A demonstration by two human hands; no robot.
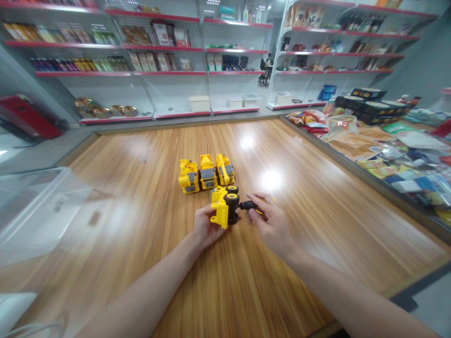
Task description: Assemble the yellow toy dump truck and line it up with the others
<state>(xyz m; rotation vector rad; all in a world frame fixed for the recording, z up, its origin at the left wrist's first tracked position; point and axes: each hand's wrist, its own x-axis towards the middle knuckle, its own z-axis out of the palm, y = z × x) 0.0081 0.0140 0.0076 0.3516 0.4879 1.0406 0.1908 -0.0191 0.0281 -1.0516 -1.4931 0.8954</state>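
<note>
My left hand [207, 228] is closed around a yellow toy truck [221, 211], tipped on its side so its black wheels and underside face right. In my right hand [270, 219] is a small screwdriver with a black handle [248, 205], pinched between the fingers. It points left at the truck's underside; whether the tip sits in a screw I cannot tell. Just beyond my hands, three yellow toy construction vehicles stand side by side: a left one [189, 177], a mixer-like middle one [207, 172] and a right one with a boom [225, 170].
A clear plastic bin [31, 211] is at the left of the wooden table [148, 225]. A tiny grey piece [143, 160] lies toward the far left. Packaged goods [355, 143] crowd a surface on the right, and stocked shelves [169, 47] line the back.
</note>
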